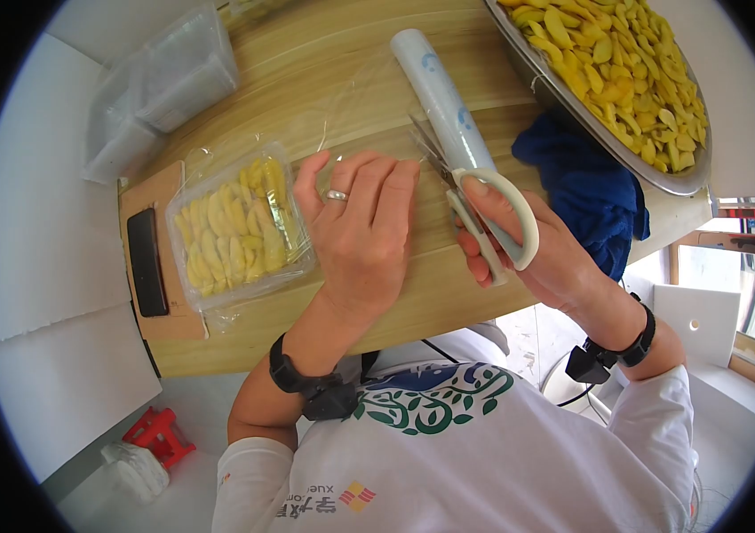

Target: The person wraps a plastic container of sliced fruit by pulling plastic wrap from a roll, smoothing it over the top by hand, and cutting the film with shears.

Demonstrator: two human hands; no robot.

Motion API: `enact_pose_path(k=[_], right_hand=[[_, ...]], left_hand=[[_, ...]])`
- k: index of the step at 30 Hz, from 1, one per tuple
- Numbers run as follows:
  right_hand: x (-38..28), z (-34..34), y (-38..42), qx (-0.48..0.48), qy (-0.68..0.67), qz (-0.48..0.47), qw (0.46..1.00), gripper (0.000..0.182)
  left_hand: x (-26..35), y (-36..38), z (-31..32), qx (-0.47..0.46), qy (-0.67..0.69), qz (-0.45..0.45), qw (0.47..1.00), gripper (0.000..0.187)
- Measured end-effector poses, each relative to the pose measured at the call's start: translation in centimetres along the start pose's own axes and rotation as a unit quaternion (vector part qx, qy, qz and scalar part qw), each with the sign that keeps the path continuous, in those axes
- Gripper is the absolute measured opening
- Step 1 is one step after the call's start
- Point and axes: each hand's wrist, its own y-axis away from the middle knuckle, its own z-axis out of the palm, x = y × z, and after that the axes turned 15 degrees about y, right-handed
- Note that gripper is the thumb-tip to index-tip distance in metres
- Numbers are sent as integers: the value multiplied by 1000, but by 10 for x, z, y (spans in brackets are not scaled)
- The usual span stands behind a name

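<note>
1. The round metal bowl [564, 105] of yellow fruit slices sits at one o'clock on the wooden table [306, 53].
2. The clear plastic tray [237, 226], filled with slices and film-covered, lies at nine o'clock of the left hand [361, 222], which presses flat on the film.
3. The right hand [533, 258] grips white-handled scissors [484, 218], blades at twelve o'clock beside the film roll [444, 98].

Glossy clear plastic tray [240, 226], wooden table [431, 293]
</note>
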Motion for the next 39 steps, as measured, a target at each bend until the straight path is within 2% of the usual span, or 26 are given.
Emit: enact_pose_path(k=[10,13,19,26,30,39], right_hand=[[5,-2,-2,20,38,-28,999,50],[3,-3,-1,24,29,-18,999,50],[0,-3,0,21,24,-14,999,49],[5,-3,-2,2,20,-6,1000,45],[1,-4,-4,-24,9,8,1000,44],[-12,-2,-13,-17,20,37,999,47]], left_hand=[[-2,2,3,3,-6,14,1000,22],[0,2,1,-8,14,-7,1000,26],[2,-4,3,-27,-63,-47,997,32],[-7,-2,4,-23,-88,-23,996,22],[-7,-2,4,-12,-77,-8,997,21],[-5,-3,2,-5,-55,-19,998,21]])
